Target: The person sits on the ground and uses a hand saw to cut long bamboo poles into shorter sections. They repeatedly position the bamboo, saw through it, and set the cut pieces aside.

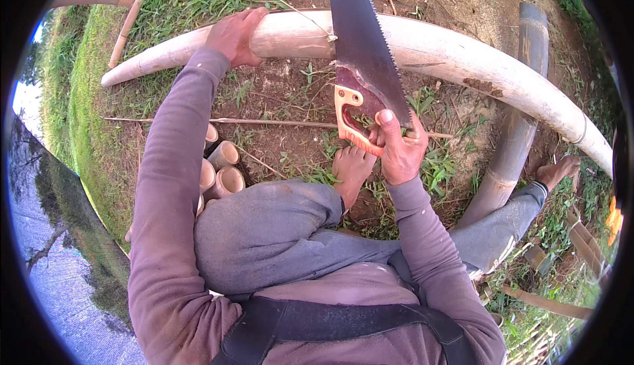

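A long pale bamboo pole (436, 47) lies crosswise in front of me. My left hand (236, 36) rests on top of it left of the middle, fingers wrapped over its far side. In my right hand (398, 147) is a hand saw (360, 28) with an orange handle, gripped with the thumb up. The dark blade points away from me and crosses over the pole, its toothed edge to the right. Whether the teeth touch the bamboo cannot be seen. A thin strip or twig stands out from the pole beside the blade.
A darker bamboo pole (505, 150) lies under the pale one at the right. Several short cut bamboo pieces (225, 156) stand by my left knee. A thin stick (277, 123) lies on the ground before my bare foot (353, 167). Grass (92, 134) grows at the left.
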A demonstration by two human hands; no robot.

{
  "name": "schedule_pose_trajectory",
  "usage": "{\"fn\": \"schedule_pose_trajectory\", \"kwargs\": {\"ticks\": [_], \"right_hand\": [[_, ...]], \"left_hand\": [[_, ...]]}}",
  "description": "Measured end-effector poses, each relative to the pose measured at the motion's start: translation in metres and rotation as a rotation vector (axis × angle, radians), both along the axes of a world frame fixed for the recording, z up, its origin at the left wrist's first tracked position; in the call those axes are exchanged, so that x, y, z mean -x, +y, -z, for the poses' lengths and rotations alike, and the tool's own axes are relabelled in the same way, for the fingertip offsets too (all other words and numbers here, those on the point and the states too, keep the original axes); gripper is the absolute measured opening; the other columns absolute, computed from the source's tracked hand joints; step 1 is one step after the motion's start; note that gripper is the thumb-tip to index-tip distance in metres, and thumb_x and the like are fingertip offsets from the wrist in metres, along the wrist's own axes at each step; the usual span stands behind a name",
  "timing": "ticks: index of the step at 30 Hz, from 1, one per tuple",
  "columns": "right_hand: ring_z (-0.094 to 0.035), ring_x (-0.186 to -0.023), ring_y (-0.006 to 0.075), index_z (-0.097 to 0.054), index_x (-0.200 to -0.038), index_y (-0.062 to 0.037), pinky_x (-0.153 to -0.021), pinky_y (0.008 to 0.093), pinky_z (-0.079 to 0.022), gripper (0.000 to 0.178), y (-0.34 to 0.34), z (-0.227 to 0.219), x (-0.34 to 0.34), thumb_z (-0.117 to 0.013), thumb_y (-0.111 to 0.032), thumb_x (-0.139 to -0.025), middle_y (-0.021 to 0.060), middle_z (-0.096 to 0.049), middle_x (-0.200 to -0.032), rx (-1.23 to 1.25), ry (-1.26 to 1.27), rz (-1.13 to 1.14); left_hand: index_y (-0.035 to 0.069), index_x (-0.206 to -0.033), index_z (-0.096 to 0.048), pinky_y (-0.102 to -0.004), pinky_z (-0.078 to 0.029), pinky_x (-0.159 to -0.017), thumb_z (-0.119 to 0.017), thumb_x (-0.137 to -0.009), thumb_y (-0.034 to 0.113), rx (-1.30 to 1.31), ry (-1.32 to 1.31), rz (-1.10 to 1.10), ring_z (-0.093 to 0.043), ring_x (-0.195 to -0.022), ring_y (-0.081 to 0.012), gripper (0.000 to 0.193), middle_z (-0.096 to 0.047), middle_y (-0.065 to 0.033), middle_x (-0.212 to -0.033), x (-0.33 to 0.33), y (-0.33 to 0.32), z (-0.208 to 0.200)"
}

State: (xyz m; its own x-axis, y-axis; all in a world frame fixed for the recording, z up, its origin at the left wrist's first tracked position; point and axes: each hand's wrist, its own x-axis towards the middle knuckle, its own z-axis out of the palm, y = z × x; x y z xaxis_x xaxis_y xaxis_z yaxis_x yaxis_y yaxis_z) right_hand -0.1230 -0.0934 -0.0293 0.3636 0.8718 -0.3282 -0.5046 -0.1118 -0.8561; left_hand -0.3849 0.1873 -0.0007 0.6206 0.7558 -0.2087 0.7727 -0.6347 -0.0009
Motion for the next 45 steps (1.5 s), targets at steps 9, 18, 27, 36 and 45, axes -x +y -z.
{"fn": "schedule_pose_trajectory", "kwargs": {"ticks": [9,18,27,36,45], "right_hand": [[-0.059,-0.062,0.0124,-0.062,-0.118,-0.0009,-0.057,0.0284,-0.053,0.029,-0.012,-0.009,-0.003,-0.073,-0.022,-0.103,0.0034,-0.062,-0.080,0.000,0.212,0.187],[-0.059,-0.066,0.0068,-0.066,-0.110,-0.0011,-0.056,0.0251,-0.049,0.026,-0.030,0.019,0.045,-0.071,-0.026,-0.104,0.0012,-0.067,-0.085,0.078,-0.155,-0.348],[-0.062,-0.066,0.0122,-0.063,-0.115,-0.0023,-0.056,0.0245,-0.048,0.029,-0.027,-0.012,-0.052,-0.073,-0.026,-0.102,0.0026,-0.065,-0.085,-0.021,-0.203,0.217],[-0.060,-0.068,0.0137,-0.062,-0.119,0.0003,-0.059,0.0247,-0.044,0.035,-0.091,-0.016,-0.084,-0.074,-0.027,-0.100,0.0043,-0.062,-0.091,0.033,-0.262,0.273],[-0.060,-0.065,0.0151,-0.062,-0.115,-0.0004,-0.059,0.0279,-0.049,0.033,-0.146,-0.010,-0.100,-0.074,-0.026,-0.099,0.0053,-0.061,-0.089,-0.026,-0.187,0.266]], "left_hand": [[0.013,-0.151,-0.045,-0.0445,-0.053,-0.106,-0.097,-0.057,0.034,-0.070,-0.015,0.032,-0.065,-0.122,-0.0365,0.110,-0.064,-0.0148,-0.136,0.012,-0.009,0.017],[0.012,-0.151,-0.045,-0.0448,-0.050,-0.110,-0.096,-0.060,0.036,-0.015,0.079,-0.104,-0.063,-0.124,-0.0351,0.108,-0.063,-0.0141,-0.137,0.001,-0.006,0.016],[0.012,-0.156,-0.040,-0.0453,-0.033,-0.127,-0.095,-0.066,0.045,-0.053,0.089,-0.071,-0.049,-0.144,-0.0281,0.110,-0.053,-0.0115,-0.153,0.008,-0.022,0.015],[0.015,-0.157,-0.037,-0.0542,-0.021,-0.130,-0.091,-0.073,0.043,-0.211,-0.046,-0.127,-0.037,-0.154,-0.0253,0.103,-0.043,-0.0071,-0.163,0.028,-0.062,0.035],[0.014,-0.136,-0.064,-0.0557,-0.030,-0.122,-0.067,-0.095,0.054,-0.329,-0.614,0.221,-0.054,-0.138,-0.0354,0.058,-0.062,-0.0122,-0.141,-0.027,-0.151,-0.089]]}}
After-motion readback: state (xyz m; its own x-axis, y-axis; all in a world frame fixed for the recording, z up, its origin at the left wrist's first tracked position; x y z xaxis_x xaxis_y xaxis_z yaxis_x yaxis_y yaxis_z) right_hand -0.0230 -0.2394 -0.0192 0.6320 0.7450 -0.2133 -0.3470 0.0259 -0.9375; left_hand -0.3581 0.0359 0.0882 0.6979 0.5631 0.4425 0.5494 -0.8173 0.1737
